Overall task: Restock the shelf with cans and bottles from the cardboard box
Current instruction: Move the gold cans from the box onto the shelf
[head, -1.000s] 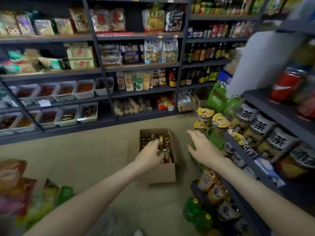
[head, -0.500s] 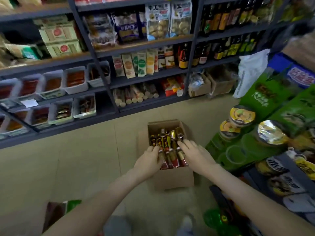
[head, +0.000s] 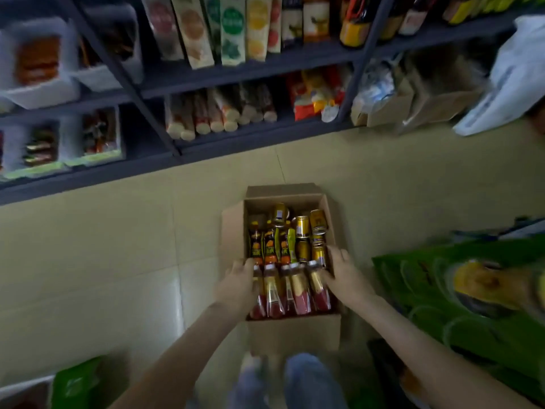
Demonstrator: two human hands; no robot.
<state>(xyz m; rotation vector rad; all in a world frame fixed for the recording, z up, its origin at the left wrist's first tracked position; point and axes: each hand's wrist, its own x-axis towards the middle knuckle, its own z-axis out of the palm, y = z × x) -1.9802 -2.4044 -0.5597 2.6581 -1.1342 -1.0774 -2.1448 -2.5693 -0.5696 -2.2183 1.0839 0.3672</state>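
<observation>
A person's left hand (head: 237, 286) is curling round the end of a row of red, gold-labelled bottles (head: 290, 287) lying in the open brown cardboard box (head: 295, 335) on the tiled floor (head: 118, 261); the right hand (head: 345, 276) is pressing, fingers straight, on the other end. A clean lift is likely calling for even inward squeezing

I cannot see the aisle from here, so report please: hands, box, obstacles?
Left hand and right hand on the red bottles, one each side; grip unclear. Box on floor, mostly full. Nothing in the way.
</observation>
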